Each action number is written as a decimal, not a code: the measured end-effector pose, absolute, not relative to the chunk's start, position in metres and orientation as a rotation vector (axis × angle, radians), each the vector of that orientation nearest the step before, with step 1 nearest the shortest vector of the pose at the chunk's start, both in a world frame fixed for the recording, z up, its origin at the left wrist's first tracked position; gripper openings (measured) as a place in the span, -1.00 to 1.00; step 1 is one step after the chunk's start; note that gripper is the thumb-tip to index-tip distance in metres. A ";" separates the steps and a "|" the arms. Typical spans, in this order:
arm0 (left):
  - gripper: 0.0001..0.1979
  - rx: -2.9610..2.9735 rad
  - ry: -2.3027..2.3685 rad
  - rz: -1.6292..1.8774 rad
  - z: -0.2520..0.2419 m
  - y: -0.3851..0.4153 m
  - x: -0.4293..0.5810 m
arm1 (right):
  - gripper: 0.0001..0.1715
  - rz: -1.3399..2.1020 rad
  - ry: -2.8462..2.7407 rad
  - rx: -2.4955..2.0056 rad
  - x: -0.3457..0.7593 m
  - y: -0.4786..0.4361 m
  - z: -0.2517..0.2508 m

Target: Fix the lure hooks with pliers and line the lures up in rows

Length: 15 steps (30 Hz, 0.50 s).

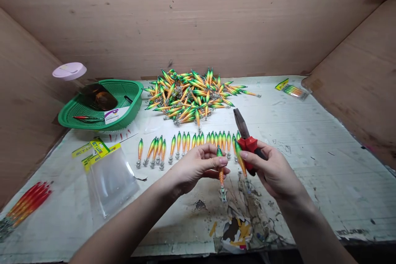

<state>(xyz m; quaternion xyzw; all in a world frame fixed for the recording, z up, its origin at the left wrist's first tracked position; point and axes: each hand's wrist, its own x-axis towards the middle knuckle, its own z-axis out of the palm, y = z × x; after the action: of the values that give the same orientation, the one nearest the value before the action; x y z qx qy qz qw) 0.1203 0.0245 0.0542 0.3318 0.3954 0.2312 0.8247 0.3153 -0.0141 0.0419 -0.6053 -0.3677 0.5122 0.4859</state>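
Note:
Between the thumb and fingers of my left hand hangs a green, yellow and orange squid jig, its crown of metal hooks pointing down. My right hand is closed around red-handled pliers, jaws pointing up and away. A second squid jig of the same colours is pinched under that hand's thumb, hooks down. Just beyond both hands lies a row of similar squid jigs, partly hidden by my left hand. Farther back is a big heap of them.
A green basket at left holds a lidded jar of dark liquid. Clear plastic bags with yellow headers lie nearer. Red jigs sit at far left, a filled packet at back right. Board walls enclose the table.

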 end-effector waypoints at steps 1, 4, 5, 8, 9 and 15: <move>-0.43 0.694 0.886 0.524 0.052 0.025 0.118 | -0.50 1.157 -0.895 -1.545 0.324 -0.010 0.035; -0.40 0.674 1.012 0.631 0.045 0.025 0.112 | -0.68 0.904 -0.885 -1.792 0.351 0.006 0.010; -0.40 0.667 1.028 0.651 0.043 0.025 0.111 | -0.73 0.846 -0.888 -1.868 0.359 0.011 0.002; -0.39 0.648 1.009 0.666 0.040 0.024 0.112 | -0.76 0.756 -0.927 -2.034 0.370 0.025 -0.016; -0.39 0.647 0.998 0.664 0.040 0.023 0.113 | -0.76 0.744 -0.946 -2.070 0.371 0.029 -0.020; -0.39 0.674 0.977 0.693 0.048 0.019 0.117 | -0.73 0.793 -1.124 -2.044 0.361 0.019 0.001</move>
<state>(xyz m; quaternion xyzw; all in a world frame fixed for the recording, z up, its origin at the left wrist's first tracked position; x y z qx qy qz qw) 0.1168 0.0189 0.0481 0.3112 0.4509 0.3199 0.7730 0.3605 0.0190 0.0014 -0.7825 -0.4302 0.3035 0.3325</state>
